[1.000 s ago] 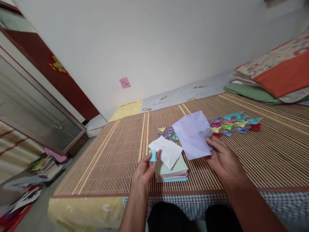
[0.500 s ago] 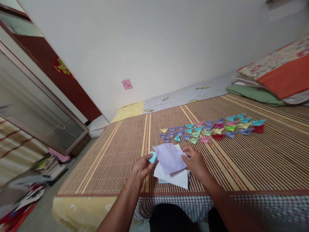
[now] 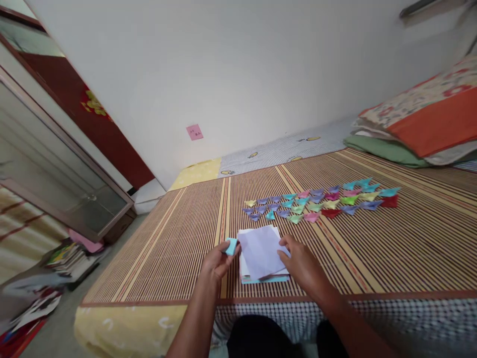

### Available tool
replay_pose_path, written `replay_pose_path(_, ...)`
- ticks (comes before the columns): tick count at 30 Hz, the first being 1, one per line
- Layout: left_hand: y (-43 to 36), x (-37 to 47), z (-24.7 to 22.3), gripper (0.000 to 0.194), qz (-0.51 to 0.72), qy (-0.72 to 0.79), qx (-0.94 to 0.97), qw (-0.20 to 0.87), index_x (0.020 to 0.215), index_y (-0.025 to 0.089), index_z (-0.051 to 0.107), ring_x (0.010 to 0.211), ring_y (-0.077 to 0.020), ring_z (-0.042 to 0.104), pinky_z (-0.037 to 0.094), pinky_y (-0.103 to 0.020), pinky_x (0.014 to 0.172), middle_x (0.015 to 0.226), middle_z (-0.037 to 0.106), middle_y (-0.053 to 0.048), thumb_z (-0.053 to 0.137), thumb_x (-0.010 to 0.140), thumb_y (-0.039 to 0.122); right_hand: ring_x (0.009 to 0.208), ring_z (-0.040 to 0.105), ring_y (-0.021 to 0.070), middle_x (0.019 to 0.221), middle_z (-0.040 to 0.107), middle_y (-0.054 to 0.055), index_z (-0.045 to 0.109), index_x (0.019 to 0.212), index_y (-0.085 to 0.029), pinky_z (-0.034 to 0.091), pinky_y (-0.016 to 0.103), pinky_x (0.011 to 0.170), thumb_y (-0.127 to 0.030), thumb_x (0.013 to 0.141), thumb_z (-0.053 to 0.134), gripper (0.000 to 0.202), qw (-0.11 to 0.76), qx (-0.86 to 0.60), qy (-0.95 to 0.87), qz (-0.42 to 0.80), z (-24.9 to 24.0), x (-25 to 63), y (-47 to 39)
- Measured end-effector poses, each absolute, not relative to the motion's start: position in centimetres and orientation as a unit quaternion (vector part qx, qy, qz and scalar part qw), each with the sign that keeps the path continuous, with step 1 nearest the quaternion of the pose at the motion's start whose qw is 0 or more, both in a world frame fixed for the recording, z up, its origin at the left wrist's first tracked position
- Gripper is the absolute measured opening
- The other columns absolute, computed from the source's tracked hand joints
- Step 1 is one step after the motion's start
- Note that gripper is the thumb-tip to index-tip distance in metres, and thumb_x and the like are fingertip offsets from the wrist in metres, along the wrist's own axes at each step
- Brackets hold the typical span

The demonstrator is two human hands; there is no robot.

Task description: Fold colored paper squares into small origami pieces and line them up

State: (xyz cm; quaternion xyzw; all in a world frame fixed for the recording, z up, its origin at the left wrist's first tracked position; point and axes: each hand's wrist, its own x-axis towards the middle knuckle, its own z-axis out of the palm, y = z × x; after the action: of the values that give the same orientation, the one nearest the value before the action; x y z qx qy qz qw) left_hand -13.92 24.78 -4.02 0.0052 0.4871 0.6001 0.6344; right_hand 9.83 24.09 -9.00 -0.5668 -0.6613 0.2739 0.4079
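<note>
Between the finger and thumb of my left hand point(image 3: 218, 261) is a small folded light-blue paper point(image 3: 231, 246). A purple paper sheet point(image 3: 261, 251) has its right edge pinched by my right hand point(image 3: 298, 256). The purple sheet lies over a paper stack point(image 3: 264, 280), with white on top and blue and pink edges below. Its left edge comes close to my left fingers; whether they touch it I cannot tell. Beyond the stack, rows of small folded paper shapes point(image 3: 313, 206) in many colours stand on the striped mat point(image 3: 179, 243).
Folded bedding point(image 3: 428, 119) is piled at the right back. A pink note point(image 3: 194, 132) sticks to the white wall point(image 3: 261, 74). Past the bed's left side are a glass-panelled door point(image 3: 59, 164) and a pile of books point(image 3: 67, 256) near the floor.
The purple sheet has come down onto the stack. The white sheet beneath, askew before, now lies nearly square with the pile. My left hand has shifted slightly, still holding the folded blue paper.
</note>
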Motion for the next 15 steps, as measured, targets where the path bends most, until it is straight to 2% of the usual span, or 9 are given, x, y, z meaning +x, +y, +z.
replay_pose_path(4, 23.7, -14.3, -3.8, 0.032, 0.622, 0.477, 0.013, 0.621, 0.126, 0.014, 0.063, 0.097, -0.0225, 0.07, 0.062, -0.04, 0.08, 0.12, 0.068, -0.011, 0.064, 0.098, 0.028, 0.079, 0.071, 0.0265, 0.083, 0.073, 0.009, 0.062, 0.097, -0.02, 0.048, 0.033, 0.071, -0.019, 0.086, 0.058, 0.012, 0.388, -0.57, -0.676, 0.261, -8.8, 9.7, 23.4)
replay_pose_path(7, 22.4, -14.3, -3.0, 0.023, 0.66, 0.466, 0.028, 0.588, 0.118, 0.004, 0.066, 0.077, -0.0198, 0.074, 0.063, -0.028, 0.066, 0.094, 0.074, -0.014, 0.054, 0.098, 0.008, 0.084, 0.069, 0.0262, 0.087, 0.071, 0.009, 0.062, 0.093, -0.022, 0.047, 0.035, 0.076, -0.023, 0.09, 0.056, 0.007, 0.389, -0.561, -0.69, 0.242, -8.5, 10.3, 22.9)
replay_pose_path(9, 21.7, -14.1, -2.1, 0.025, 0.686, 0.451, 0.048, 0.569, 0.114, 0.003, 0.067, 0.071, -0.019, 0.075, 0.063, -0.025, 0.064, 0.083, 0.074, -0.013, 0.048, 0.098, 0.004, 0.089, 0.067, 0.0268, 0.091, 0.069, 0.009, 0.062, 0.084, -0.022, 0.047, 0.037, 0.082, -0.027, 0.092, 0.055, 0.011, 0.395, -0.551, -0.698, 0.229, -8.4, 10.9, 22.7)
replay_pose_path(12, 21.0, -13.1, -0.7, 0.022, 0.705, 0.426, 0.082, 0.562, 0.111, 0.003, 0.067, 0.074, -0.0203, 0.077, 0.064, -0.025, 0.067, 0.084, 0.076, -0.015, 0.05, 0.097, 0.003, 0.093, 0.066, 0.0281, 0.093, 0.068, 0.011, 0.06, 0.08, -0.022, 0.048, 0.039, 0.086, -0.03, 0.092, 0.054, 0.016, 0.408, -0.553, -0.691, 0.224, -8.9, 11.5, 22.8)
replay_pose_path(15, 21.6, -11.1, 0.1, 0.019, 0.693, 0.412, 0.106, 0.582, 0.106, 0.003, 0.068, 0.075, -0.0227, 0.078, 0.065, -0.027, 0.064, 0.084, 0.077, -0.016, 0.052, 0.095, 0.003, 0.086, 0.069, 0.0268, 0.092, 0.071, 0.01, 0.063, 0.092, -0.02, 0.051, 0.037, 0.078, -0.032, 0.09, 0.057, 0.013, 0.415, -0.559, -0.676, 0.24, -9.5, 11.2, 23.1)
